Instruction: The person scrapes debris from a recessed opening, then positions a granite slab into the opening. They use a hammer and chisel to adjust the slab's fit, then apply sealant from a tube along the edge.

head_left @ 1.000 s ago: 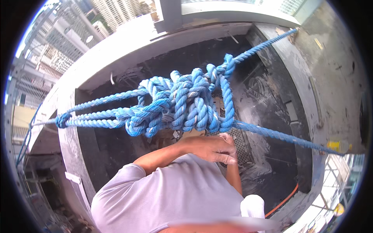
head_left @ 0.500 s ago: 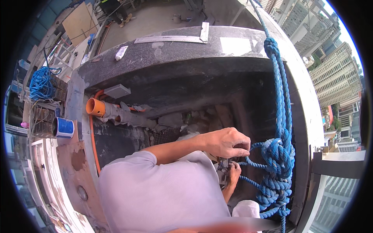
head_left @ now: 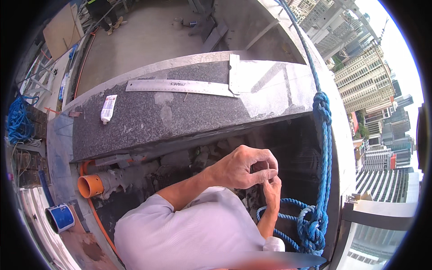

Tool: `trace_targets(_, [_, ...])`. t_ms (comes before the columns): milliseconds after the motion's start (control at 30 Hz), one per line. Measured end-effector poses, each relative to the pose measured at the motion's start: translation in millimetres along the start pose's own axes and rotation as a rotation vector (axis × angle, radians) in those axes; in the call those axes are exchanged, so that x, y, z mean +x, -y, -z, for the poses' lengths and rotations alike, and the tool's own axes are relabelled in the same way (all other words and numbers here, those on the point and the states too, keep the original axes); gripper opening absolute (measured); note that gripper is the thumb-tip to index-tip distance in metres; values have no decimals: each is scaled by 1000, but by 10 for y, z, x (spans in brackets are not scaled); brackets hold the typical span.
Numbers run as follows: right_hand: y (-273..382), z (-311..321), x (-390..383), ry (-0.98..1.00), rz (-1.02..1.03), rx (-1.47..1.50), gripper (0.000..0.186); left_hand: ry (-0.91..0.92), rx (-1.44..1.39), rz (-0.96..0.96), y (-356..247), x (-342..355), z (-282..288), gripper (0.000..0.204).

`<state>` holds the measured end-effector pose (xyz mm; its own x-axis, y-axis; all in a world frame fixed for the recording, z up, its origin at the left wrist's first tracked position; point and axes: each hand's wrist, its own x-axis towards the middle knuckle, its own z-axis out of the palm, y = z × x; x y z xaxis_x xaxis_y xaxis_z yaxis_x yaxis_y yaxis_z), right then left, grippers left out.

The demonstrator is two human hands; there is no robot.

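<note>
My left hand [head_left: 243, 167] reaches across my chest, thumb and fingertips pinched together. Just below and touching it, my right hand [head_left: 271, 194] is raised with its fingers closed at the same spot. Whatever lies between the fingertips, if anything, is too small to make out. Right of both hands, a thick knotted blue rope [head_left: 325, 153] hangs down, with loops curling behind my right wrist. Ahead of them lies a speckled dark granite ledge [head_left: 139, 114]. On it rest a metal try square [head_left: 180, 85] and a white tube [head_left: 108, 109].
An orange pipe [head_left: 91, 185] juts from rubble in the dark recess at left. Farther left are a blue-and-white bucket [head_left: 61, 217] and coiled blue rope [head_left: 20, 119]. A person [head_left: 103, 13] stands at the far left. Tall buildings [head_left: 366, 81] show beyond the right edge.
The view has tilted up, showing more of the ledge. My right hand has risen to meet my left at the fingertips. The rope and its knots appear farther down in view.
</note>
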<state>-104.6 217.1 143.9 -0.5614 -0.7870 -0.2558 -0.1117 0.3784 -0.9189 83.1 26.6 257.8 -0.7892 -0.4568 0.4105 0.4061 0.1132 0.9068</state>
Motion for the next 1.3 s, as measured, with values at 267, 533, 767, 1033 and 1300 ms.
trace_targets(267, [1180,-391,985,-381,406,51,18,-224,339,-82,137,218,759,21])
trace_targets(533, [2093,-739,2083,-16,524,-244,27,-234,187,23,107,-7,977,17])
trace_targets(767, [2425,-1244,2684,430,769,-681,25,-523,288,-151,-2,-129,1092,19])
trace_targets(1033, [2808,-1202,2824,719,492,-609,21,-921,1032,12,-112,-101,1093,19])
trace_targets(1300, [2749,-1122,2889,684,607,-520,26,-1138,1213,162,52,-331,1020,23])
